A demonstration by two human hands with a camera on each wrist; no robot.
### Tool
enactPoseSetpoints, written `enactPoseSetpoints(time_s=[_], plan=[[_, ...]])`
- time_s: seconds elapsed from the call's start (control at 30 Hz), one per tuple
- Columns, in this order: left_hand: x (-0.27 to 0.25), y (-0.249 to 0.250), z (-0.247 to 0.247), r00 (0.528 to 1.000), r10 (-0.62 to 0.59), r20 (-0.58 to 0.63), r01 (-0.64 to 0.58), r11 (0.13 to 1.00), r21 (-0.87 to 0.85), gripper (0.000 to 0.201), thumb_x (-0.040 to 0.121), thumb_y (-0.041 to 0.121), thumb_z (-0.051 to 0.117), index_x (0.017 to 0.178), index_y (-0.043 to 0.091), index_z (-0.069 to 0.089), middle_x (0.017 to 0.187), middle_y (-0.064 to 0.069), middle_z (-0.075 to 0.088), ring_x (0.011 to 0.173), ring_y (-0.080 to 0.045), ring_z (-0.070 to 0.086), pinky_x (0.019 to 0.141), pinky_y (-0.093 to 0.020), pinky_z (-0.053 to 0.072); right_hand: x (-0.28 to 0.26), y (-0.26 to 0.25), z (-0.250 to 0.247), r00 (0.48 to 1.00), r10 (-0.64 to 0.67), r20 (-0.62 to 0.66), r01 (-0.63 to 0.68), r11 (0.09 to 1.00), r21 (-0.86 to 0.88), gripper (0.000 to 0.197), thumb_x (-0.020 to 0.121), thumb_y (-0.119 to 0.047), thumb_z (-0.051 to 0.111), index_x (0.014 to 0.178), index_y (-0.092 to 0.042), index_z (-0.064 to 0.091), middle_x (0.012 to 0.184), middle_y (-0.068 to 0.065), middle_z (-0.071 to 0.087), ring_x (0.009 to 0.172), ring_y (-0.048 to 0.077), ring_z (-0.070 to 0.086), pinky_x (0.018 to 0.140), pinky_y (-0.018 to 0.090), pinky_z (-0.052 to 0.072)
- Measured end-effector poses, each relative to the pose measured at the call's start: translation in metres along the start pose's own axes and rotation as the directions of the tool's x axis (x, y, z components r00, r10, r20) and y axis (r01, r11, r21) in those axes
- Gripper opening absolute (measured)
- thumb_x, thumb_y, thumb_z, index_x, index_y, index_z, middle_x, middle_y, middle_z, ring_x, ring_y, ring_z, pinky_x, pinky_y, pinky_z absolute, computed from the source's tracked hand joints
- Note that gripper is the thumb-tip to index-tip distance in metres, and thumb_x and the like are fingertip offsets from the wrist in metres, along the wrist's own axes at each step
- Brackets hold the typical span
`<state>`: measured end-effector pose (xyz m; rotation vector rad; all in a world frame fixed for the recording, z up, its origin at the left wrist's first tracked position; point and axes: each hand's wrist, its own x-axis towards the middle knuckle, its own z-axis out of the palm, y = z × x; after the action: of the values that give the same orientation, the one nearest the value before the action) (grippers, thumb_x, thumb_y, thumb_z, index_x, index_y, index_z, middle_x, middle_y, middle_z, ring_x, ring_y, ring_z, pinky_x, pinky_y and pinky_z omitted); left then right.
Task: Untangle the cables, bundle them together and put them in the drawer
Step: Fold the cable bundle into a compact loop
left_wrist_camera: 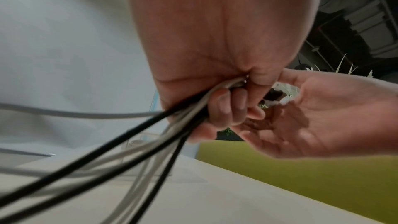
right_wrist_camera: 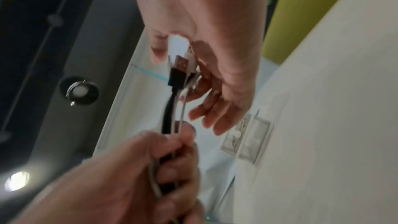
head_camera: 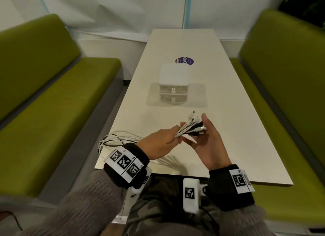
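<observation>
Cables [head_camera: 186, 130], white and black, sat bunched in the left hand [head_camera: 158, 146], whose fingers curled tight round them above the table [head_camera: 228, 130]. Right hand [head_camera: 209, 144] lay open-fingered beside the plugs. Only the head view showed the loops trailing off the table edge, and the drawer unit [head_camera: 173, 84] closed.

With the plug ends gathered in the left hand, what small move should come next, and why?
Probably fold the trailing cables up toward the left hand: it grips them just behind the plugs, the right hand is open beside them, and long loops lie loose on the table.
</observation>
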<state>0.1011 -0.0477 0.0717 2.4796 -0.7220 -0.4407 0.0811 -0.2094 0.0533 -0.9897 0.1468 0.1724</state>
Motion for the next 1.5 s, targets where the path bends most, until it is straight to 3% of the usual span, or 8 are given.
enactPoseSetpoints(time_s=[0.23, 0.43, 0.7, 0.87, 1.03, 1.13, 1.33, 1.5], plan=[[-0.009, -0.003, 0.002, 0.995, -0.084, 0.049, 0.078, 0.989, 0.126, 0.016, 0.097, 0.025, 0.033, 0.099, 0.013, 0.044, 0.077, -0.006, 0.053, 0.071, -0.028, 0.050, 0.064, -0.036, 0.038, 0.004, 0.000, 0.007, 0.994, -0.067, -0.087, 0.077, 0.990, 0.119, 0.055, 0.076, -0.035, 0.067, 0.127, -0.024, 0.051, 0.101, 0.015, 0.069, 0.094, 0.033, 0.069, 0.084, 0.045, 0.056], [-0.008, 0.000, 0.003, 0.991, -0.128, 0.024, 0.120, 0.969, 0.217, 0.019, 0.094, 0.028, 0.035, 0.092, 0.013, 0.047, 0.076, -0.006, 0.055, 0.068, -0.025, 0.049, 0.055, -0.030, 0.032, 0.008, 0.013, 0.015, 0.959, -0.206, -0.195, 0.163, 0.964, -0.212, 0.015, 0.085, -0.021, 0.069, 0.082, -0.009, 0.060, 0.072, 0.008, 0.055, 0.069, 0.024, 0.060, 0.071, 0.040, 0.052], [-0.008, 0.007, 0.003, 0.985, -0.170, -0.013, 0.168, 0.952, 0.257, 0.017, 0.094, 0.025, 0.038, 0.087, 0.012, 0.044, 0.078, -0.006, 0.055, 0.070, -0.024, 0.049, 0.061, -0.030, 0.036, 0.008, 0.026, 0.025, 0.961, -0.253, -0.108, 0.198, 0.909, -0.367, 0.033, 0.097, -0.032, 0.051, 0.091, 0.000, 0.060, 0.081, 0.008, 0.071, 0.077, 0.019, 0.069, 0.062, 0.028, 0.053], [-0.004, 0.010, 0.012, 0.973, -0.176, -0.148, 0.216, 0.922, 0.321, 0.028, 0.095, 0.022, 0.035, 0.117, 0.006, 0.043, 0.100, -0.014, 0.061, 0.085, -0.033, 0.058, 0.065, -0.031, 0.038, 0.005, 0.023, 0.027, 0.960, -0.272, -0.069, 0.241, 0.925, -0.294, 0.043, 0.104, -0.034, 0.032, 0.088, -0.008, 0.062, 0.095, 0.013, 0.072, 0.095, 0.023, 0.069, 0.075, 0.032, 0.053], [-0.003, 0.014, 0.017, 0.974, -0.181, -0.137, 0.221, 0.898, 0.380, 0.036, 0.097, 0.020, 0.033, 0.130, 0.007, 0.035, 0.109, -0.013, 0.060, 0.092, -0.032, 0.060, 0.066, -0.033, 0.037, 0.005, 0.025, 0.024, 0.945, -0.324, 0.035, 0.294, 0.799, -0.524, 0.010, 0.095, -0.021, 0.056, 0.099, -0.015, 0.063, 0.104, -0.002, 0.070, 0.099, 0.018, 0.065, 0.077, 0.034, 0.055], [-0.004, 0.016, 0.018, 0.980, -0.168, -0.103, 0.192, 0.933, 0.303, 0.030, 0.095, 0.011, 0.035, 0.123, 0.004, 0.041, 0.109, -0.013, 0.059, 0.091, -0.030, 0.060, 0.066, -0.032, 0.037, 0.006, 0.030, 0.025, 0.940, -0.326, 0.101, 0.316, 0.717, -0.622, 0.016, 0.093, -0.014, 0.058, 0.104, -0.023, 0.062, 0.109, -0.010, 0.066, 0.101, 0.009, 0.063, 0.089, 0.045, 0.054], [-0.004, 0.013, 0.019, 0.977, -0.189, -0.101, 0.200, 0.973, 0.118, 0.041, 0.089, 0.004, 0.037, 0.129, 0.002, 0.027, 0.078, -0.003, 0.049, 0.068, -0.024, 0.050, 0.061, -0.032, 0.037, 0.004, 0.035, 0.031, 0.956, -0.286, 0.059, 0.260, 0.739, -0.621, 0.027, 0.102, -0.014, 0.037, 0.111, -0.022, 0.061, 0.111, -0.015, 0.064, 0.100, 0.009, 0.061, 0.092, 0.045, 0.051], [-0.004, 0.004, 0.020, 0.986, -0.166, -0.011, 0.166, 0.985, 0.054, 0.061, 0.091, 0.009, 0.045, 0.141, 0.004, 0.011, 0.095, -0.014, 0.062, 0.080, -0.028, 0.060, 0.072, -0.040, 0.050, 0.005, 0.036, 0.029, 0.982, -0.190, 0.019, 0.172, 0.838, -0.518, 0.032, 0.102, -0.013, 0.032, 0.102, -0.018, 0.064, 0.120, -0.010, 0.065, 0.117, 0.014, 0.056, 0.096, 0.038, 0.050]])
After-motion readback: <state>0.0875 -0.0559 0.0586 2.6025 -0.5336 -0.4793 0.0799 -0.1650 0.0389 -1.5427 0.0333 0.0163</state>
